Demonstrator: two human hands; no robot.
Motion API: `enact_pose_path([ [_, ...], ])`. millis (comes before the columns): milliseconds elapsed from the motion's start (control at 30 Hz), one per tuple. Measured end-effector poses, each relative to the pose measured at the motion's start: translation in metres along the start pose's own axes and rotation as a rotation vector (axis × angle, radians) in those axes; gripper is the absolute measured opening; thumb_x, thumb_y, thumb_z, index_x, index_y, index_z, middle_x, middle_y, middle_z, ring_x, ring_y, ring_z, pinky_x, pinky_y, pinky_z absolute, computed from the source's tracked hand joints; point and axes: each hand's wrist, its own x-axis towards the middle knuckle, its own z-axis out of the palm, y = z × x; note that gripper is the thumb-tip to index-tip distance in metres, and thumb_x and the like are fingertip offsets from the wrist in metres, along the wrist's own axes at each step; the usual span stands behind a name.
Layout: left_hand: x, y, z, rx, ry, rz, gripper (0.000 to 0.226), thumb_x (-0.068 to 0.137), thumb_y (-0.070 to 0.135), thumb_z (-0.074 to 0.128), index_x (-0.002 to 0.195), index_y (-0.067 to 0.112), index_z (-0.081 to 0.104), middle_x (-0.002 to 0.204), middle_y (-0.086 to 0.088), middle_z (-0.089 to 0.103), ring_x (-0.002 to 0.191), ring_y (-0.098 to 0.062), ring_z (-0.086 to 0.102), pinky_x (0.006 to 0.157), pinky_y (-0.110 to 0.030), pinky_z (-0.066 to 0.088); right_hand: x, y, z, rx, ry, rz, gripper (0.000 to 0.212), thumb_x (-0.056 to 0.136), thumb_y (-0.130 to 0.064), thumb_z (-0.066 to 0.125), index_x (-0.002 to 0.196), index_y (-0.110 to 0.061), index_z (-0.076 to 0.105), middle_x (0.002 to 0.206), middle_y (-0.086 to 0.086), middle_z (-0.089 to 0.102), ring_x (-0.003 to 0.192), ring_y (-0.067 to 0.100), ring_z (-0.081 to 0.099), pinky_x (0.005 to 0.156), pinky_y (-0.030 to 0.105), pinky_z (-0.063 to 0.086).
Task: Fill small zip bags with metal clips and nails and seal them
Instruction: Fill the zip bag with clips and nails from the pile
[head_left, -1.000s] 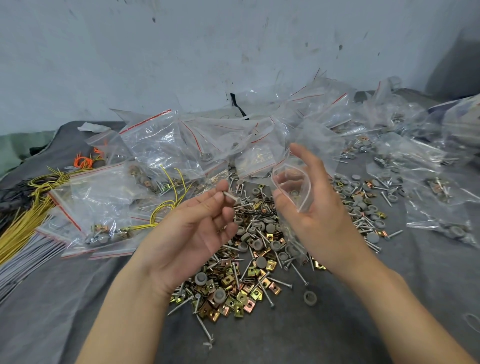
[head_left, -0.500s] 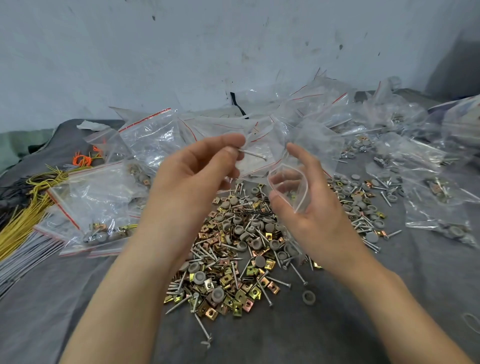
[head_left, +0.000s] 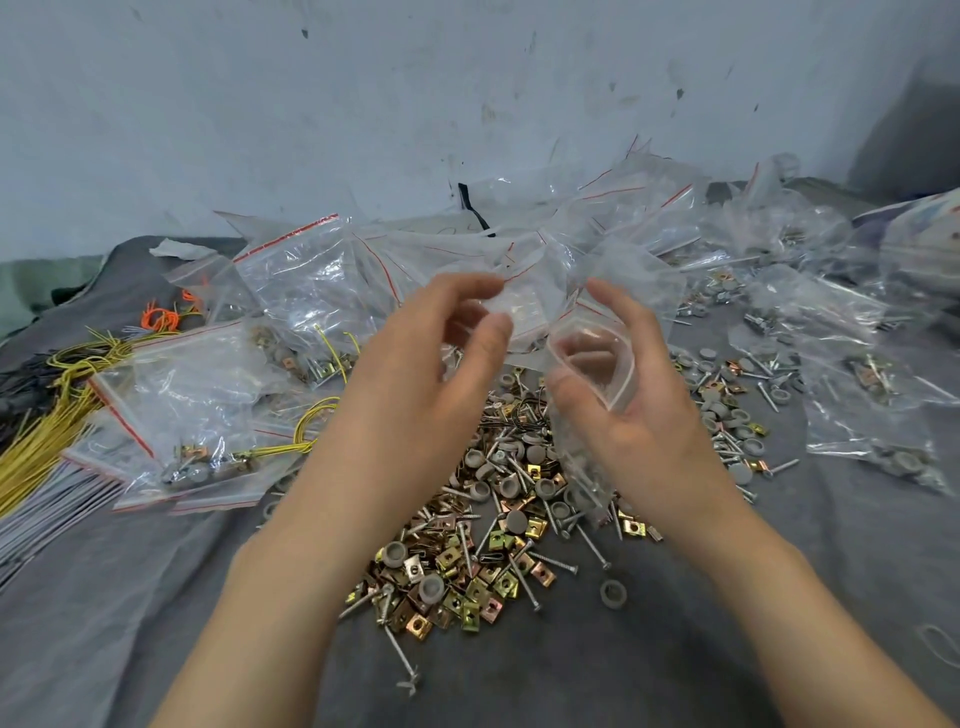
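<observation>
We see the right hand (head_left: 649, 431) at centre right of the frame gripping a small zip bag (head_left: 577, 457). Its thumb presses the near side of the mouth and its fingers curl round the far side, so the red-lined mouth gapes open. The bag hangs down from that grip over the heap, and grey round pieces and thin metal shanks show dimly through its lower part.

Just left of the mouth is the left hand (head_left: 415, 395), raised with its back toward us. Its fingers are loosely curved and its thumb stands apart from the forefinger. We see nothing held between them, though the fingertips are blurred. The two hands are near each other but do not touch.

Below both hands, at lower centre, lies a heap of metal clips (head_left: 470, 592), brassy and coppery squares. They are mixed with threaded nails (head_left: 524, 579) and grey round caps (head_left: 431, 587). All of it lies on a dark grey cloth (head_left: 675, 649).

At middle left are filled zip bags (head_left: 192, 415) with red seal strips, lying partly over one another. Yellow wires (head_left: 41, 441) run to the left edge beside them, and orange ties (head_left: 161, 317) lie farther up. Empty clear bags (head_left: 519, 234) pile up at upper centre against a scuffed pale wall (head_left: 363, 104). More bags holding hardware (head_left: 872, 415) lie at the right.
</observation>
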Motion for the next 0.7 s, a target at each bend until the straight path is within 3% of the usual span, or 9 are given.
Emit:
enact_pose_path([
  [100,-0.004,-0.019,-0.001,0.166,-0.218,-0.102,0.029,0.097,0.043,0.05,0.124,0.034,0.057,0.098,0.022,0.061,0.091,0.008,0.058,0.075,-0.014,0.046,0.003,-0.002,-0.004,0.116,0.035,0.043,0.061,0.087,-0.036,0.067,0.141,-0.045,0.039,0.112,-0.017,0.065,0.111,-0.001,0.062,0.086,0.013,0.05],
  [233,-0.016,-0.036,0.007,0.427,-0.512,-0.155,0.022,0.099,0.041,0.05,0.118,0.032,0.057,0.109,0.018,0.061,0.104,-0.003,0.056,0.089,-0.025,0.045,0.005,-0.004,-0.008,0.174,0.072,0.068,0.059,0.087,-0.033,0.068,0.139,-0.046,0.043,0.117,-0.004,0.068,0.115,0.007,0.063,0.099,0.029,0.048],
  [333,-0.021,-0.043,0.011,0.468,-0.586,-0.2,0.014,0.099,0.037,0.053,0.112,0.034,0.057,0.114,0.015,0.055,0.113,-0.009,0.049,0.098,-0.032,0.044,0.005,-0.005,-0.009,0.174,0.081,0.066,0.057,0.09,-0.029,0.068,0.14,-0.042,0.043,0.118,-0.001,0.068,0.115,0.006,0.063,0.096,0.025,0.05],
  [467,-0.024,-0.046,0.01,0.516,-0.628,-0.231,0.015,0.097,0.038,0.056,0.112,0.039,0.055,0.111,0.013,0.044,0.115,-0.011,0.037,0.098,-0.031,0.037,0.004,-0.008,-0.01,0.185,0.092,0.066,0.056,0.093,-0.023,0.065,0.143,-0.035,0.042,0.119,0.002,0.068,0.118,0.009,0.063,0.102,0.022,0.048],
  [700,-0.026,-0.04,0.008,0.625,-0.69,-0.267,0.017,0.097,0.034,0.053,0.113,0.036,0.059,0.112,0.007,0.044,0.123,-0.018,0.039,0.096,-0.034,0.038,0.004,-0.008,-0.011,0.184,0.104,0.065,0.052,0.097,-0.02,0.064,0.142,-0.035,0.043,0.12,0.001,0.068,0.117,0.009,0.064,0.105,0.026,0.046],
])
